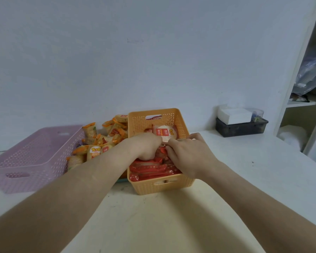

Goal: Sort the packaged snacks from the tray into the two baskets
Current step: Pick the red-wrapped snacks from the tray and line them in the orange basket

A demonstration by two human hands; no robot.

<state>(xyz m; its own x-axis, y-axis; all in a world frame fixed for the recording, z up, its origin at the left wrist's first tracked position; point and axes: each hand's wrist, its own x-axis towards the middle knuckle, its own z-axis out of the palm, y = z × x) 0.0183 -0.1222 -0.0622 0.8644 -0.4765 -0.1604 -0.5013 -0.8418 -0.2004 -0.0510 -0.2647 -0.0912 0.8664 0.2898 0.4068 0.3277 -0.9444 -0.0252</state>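
An orange basket point(171, 187) stands in the middle of the white table, holding several red snack packets point(149, 170). A white and red packet point(164, 133) stands upright near its far end. Both my hands are inside this basket. My left hand point(144, 146) has its fingers curled down into the red packets. My right hand point(188, 154) pinches the lower edge of the white and red packet. A pile of orange and yellow packets point(98, 141) lies on a tray, mostly hidden, between the two baskets. The pink basket point(31, 161) is at the left.
A dark box point(241, 127) with white paper on top stands at the back right of the table. A white shelf unit point(299, 103) rises at the right edge. A plain wall is behind everything.
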